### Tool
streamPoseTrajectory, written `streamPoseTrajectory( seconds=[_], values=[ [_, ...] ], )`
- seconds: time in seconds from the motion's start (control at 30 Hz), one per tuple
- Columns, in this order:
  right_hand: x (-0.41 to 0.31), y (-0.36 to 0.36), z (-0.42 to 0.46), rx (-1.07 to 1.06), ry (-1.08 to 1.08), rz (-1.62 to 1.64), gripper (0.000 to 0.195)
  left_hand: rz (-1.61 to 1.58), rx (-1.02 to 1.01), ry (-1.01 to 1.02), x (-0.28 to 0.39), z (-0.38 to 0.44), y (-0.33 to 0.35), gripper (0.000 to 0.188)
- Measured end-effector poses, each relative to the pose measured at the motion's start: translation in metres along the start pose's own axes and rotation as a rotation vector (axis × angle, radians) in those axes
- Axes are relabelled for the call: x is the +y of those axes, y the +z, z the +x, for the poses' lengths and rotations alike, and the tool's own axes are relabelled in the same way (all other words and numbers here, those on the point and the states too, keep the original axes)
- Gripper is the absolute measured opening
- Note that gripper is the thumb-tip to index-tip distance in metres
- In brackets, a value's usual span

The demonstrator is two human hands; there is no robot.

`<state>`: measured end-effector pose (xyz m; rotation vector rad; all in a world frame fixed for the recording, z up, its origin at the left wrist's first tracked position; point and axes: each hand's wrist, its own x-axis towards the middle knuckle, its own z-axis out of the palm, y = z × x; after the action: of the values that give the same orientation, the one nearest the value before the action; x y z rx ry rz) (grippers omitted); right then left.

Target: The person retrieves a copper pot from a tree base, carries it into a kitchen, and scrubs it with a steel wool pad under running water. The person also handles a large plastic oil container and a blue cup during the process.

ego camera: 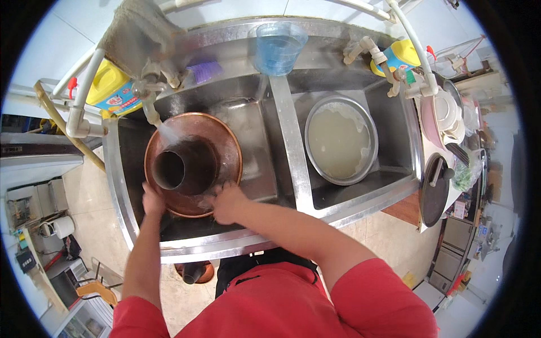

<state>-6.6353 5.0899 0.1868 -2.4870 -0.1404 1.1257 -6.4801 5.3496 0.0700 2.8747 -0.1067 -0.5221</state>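
Note:
A copper hot pot with a dark central chimney sits tilted in the left basin of a steel sink. Water streams from the tap into its bowl. At the bowl's lower left rim is my left hand, its fingers partly hidden by the rim. My right hand is at the bowl's lower right, its fingertips inside near the chimney's base; whether it holds a scrubber there is not clear.
A steel bowl of cloudy water stands in the right basin. Behind the divider is a blue translucent plastic tub. Yellow jugs flank the sink. A round dark lid and stacked dishes are at the right. Another copper pot stands on the floor.

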Motion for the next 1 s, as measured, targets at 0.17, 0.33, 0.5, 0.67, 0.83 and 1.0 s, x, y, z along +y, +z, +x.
streamPoseTrajectory(
  seconds=[0.17, 0.33, 0.5, 0.67, 0.83, 1.0],
  values=[
    [-0.047, 0.036, 0.046, 0.081, -0.135, 0.378, 0.077, -0.719, -0.232, -0.262, -0.015, -0.073, 0.041, 0.039],
    [-0.031, 0.032, 0.017, 0.169, -0.209, 0.163, 0.072, -0.050, 0.200, -0.089, -0.026, -0.051, 0.047, 0.037],
    [0.092, 0.019, 0.008, 0.375, -0.243, -0.347, 0.029, 0.359, -0.116, 0.200, 0.027, 0.044, -0.033, 0.024],
    [0.115, -0.017, 0.021, 0.616, -0.237, -0.675, 0.025, 0.298, 0.141, 0.359, 0.070, 0.087, -0.062, 0.035],
    [0.056, 0.001, -0.017, 0.269, -0.144, -0.448, 0.049, 0.071, 0.019, -0.013, 0.003, 0.022, -0.006, 0.040],
    [-0.023, 0.032, 0.024, 0.077, -0.107, 0.284, 0.069, -0.698, -0.352, -0.273, 0.044, -0.079, 0.002, 0.041]
  ],
)
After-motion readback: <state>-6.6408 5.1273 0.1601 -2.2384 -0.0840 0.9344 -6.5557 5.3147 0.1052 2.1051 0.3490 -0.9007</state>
